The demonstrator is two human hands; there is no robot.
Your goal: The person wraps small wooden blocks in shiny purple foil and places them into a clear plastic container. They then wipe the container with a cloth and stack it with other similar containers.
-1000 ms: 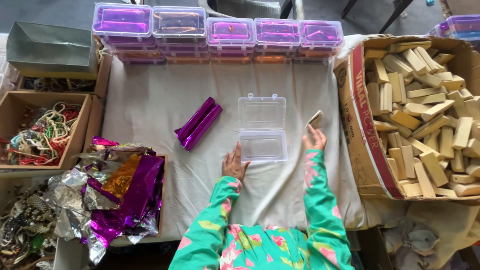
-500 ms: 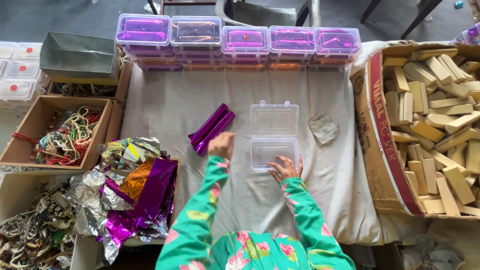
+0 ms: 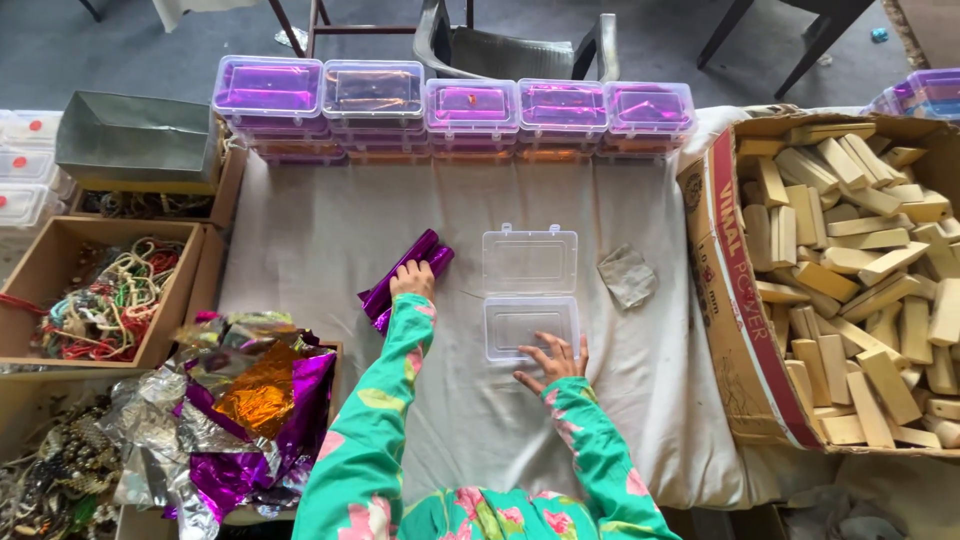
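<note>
Fingers of the left hand [image 3: 412,281] curl on the purple foil roll [image 3: 404,279]; right hand [image 3: 553,361] spreads, empty, at the clear box [image 3: 531,327].

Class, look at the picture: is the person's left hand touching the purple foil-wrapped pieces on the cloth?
Touching. In the head view, the left hand lies on the near end of the purple foil-wrapped pieces, fingers overlapping them with no cloth showing between.
</note>
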